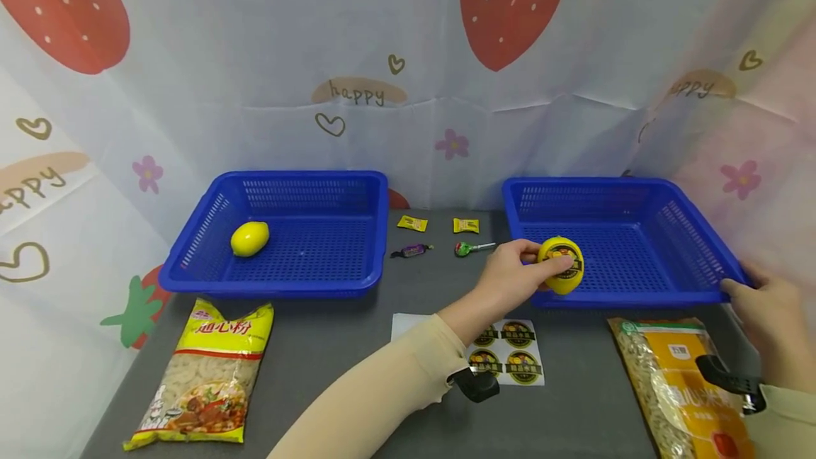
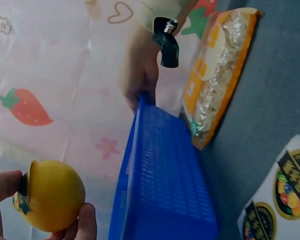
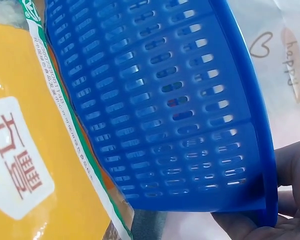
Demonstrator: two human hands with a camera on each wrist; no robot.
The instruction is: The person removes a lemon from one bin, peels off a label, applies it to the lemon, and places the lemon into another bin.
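Observation:
My left hand [image 1: 503, 276] holds a yellow lemon [image 1: 553, 285] over the front edge of the right blue basket [image 1: 627, 297]. A round dark sticker [image 1: 561, 255] faces up on the lemon, with the thumb across it; the left wrist view shows part of the sticker's edge standing off the peel. At that basket's front right corner, my right hand [image 1: 774, 310] grips the rim, its thumb and fingers [image 3: 290, 167] on either side in the right wrist view. Another lemon [image 1: 250, 239] lies in the left blue basket [image 1: 274, 287].
A sheet of round stickers [image 1: 534, 368] lies mid-table, partly under my left forearm. Between the baskets are two yellow-wrapped sweets [image 1: 413, 223], a purple-wrapped candy [image 1: 413, 251] and a lollipop [image 1: 464, 249]. A pasta bag [image 1: 207, 381] lies front left, an orange bag [image 1: 695, 388] front right.

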